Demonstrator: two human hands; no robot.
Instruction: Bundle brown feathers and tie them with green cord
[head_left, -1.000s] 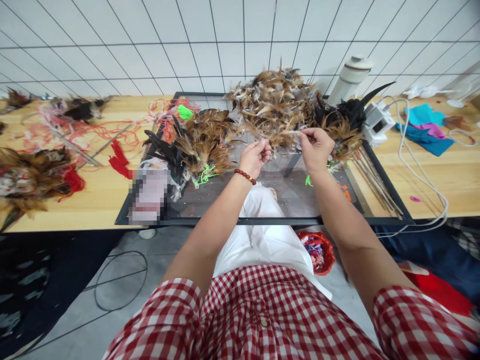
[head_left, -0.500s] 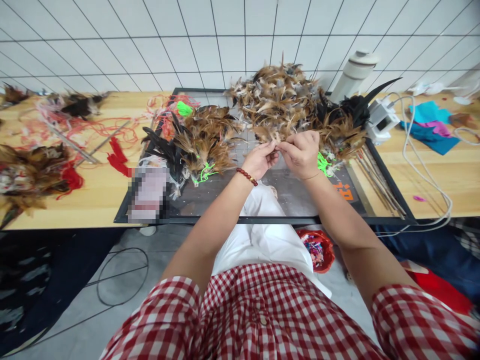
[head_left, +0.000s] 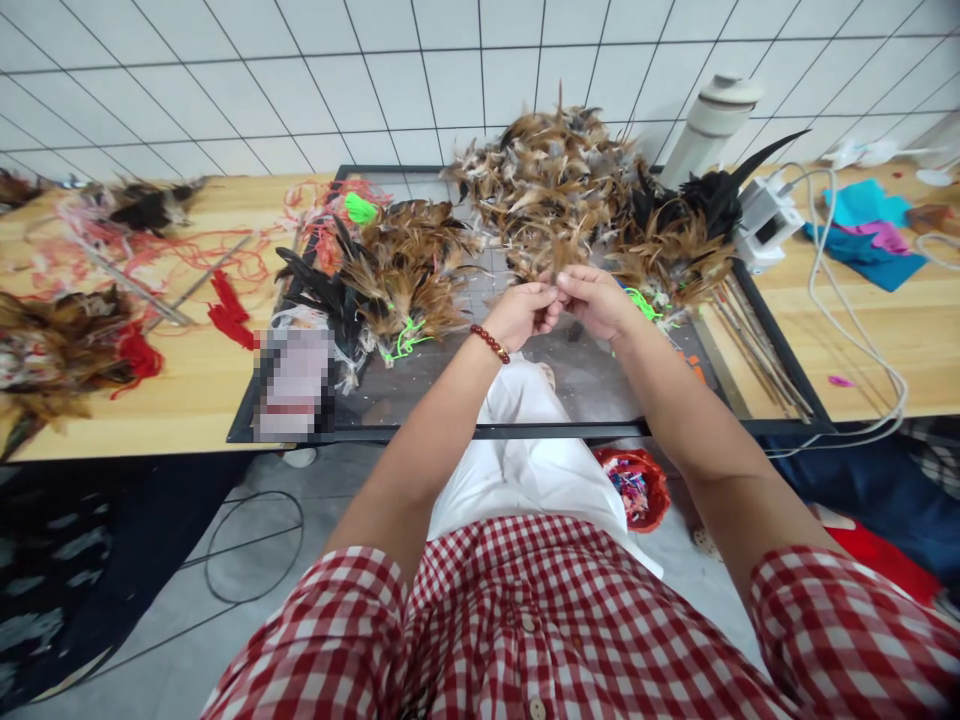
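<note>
Both hands meet over the front of a dark-framed glass panel, fingertips almost touching. My left hand (head_left: 527, 310), with a red bead bracelet at the wrist, is closed in a pinch. My right hand (head_left: 598, 302) pinches at the same spot. Brown feathers (head_left: 568, 257) stick up from between the fingertips; their lower ends are hidden by the fingers. Right behind is a big heap of brown feathers (head_left: 540, 185). Left of the hands lie feather bunches (head_left: 409, 260) tied with bright green string (head_left: 407, 340). More brown and black feathers (head_left: 679, 240) lie to the right.
The black-framed panel (head_left: 405, 432) lies on a wooden table. A white bottle (head_left: 709, 130), a white charger (head_left: 765, 225) with cables, and thin sticks (head_left: 757, 340) are at right. Left are red tassels (head_left: 229, 310) and tangled pink string (head_left: 247, 240). A red basket (head_left: 656, 495) stands below.
My right hand has turned and lowered slightly, its fingers now pointing more toward the left hand. Brown feathers now show upright above the fingertips. The view has shifted a little.
</note>
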